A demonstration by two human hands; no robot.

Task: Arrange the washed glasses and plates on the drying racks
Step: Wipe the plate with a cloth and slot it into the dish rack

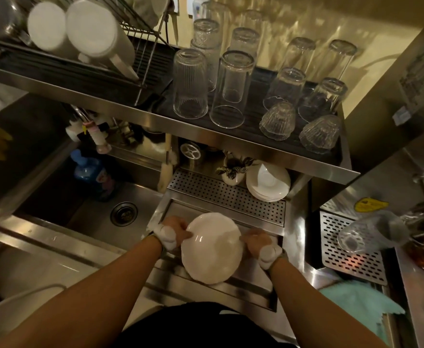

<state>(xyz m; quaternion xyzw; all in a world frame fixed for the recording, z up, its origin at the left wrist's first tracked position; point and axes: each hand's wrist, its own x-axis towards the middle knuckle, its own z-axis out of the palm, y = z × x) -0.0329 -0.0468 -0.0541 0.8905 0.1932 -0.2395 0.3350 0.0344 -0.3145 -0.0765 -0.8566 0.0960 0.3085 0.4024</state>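
Observation:
I hold a white plate (212, 248) with both hands over the steel counter's recessed tray. My left hand (174, 228) grips its left rim and my right hand (256, 241) grips its right rim. Above, a shelf mat (251, 121) carries several upturned clear glasses (190, 84). At the upper left a wire dish rack (140, 54) holds white plates (93, 31) standing on edge. A stack of white saucers (268, 182) sits under the shelf.
A steel sink (85, 212) with a drain and a blue soap bottle (90, 172) lies to the left. One glass (371, 232) lies tipped on a perforated tray (351, 254) at right. A turquoise cloth (361, 305) is at the lower right.

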